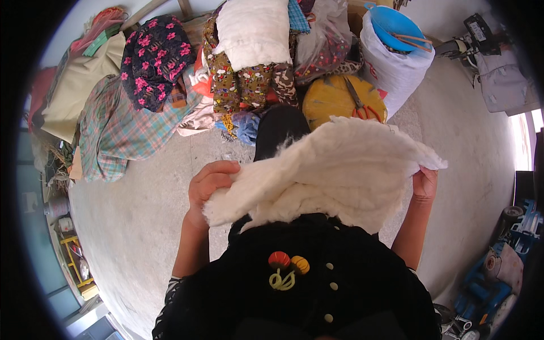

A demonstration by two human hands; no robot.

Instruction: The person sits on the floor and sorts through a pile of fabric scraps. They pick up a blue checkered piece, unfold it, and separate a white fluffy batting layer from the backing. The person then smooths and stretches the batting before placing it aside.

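Observation:
A sheet of white cotton batting (340, 170) stretches between my two hands, in front of my chest and over my lap. My left hand (212, 187) grips its left edge, fingers folded over the wadding. At the far right corner my right hand (425, 183) pinches the batting, part of its fingers hidden behind it. The sheet sags in folds in the middle, and its edges are fuzzy. Ahead of me, another white batting piece (255, 34) lies over a brown patterned padded garment (244, 87) on the pile of fabrics.
Orange-handled scissors (359, 102) lie on a round yellow stool (325, 100). Beside it stands a white woven sack (395, 80) with a blue plastic basin (395, 27) on top. A plaid cloth (127, 123) hangs at the left. Blue wheeled equipment (488, 276) stands at the right.

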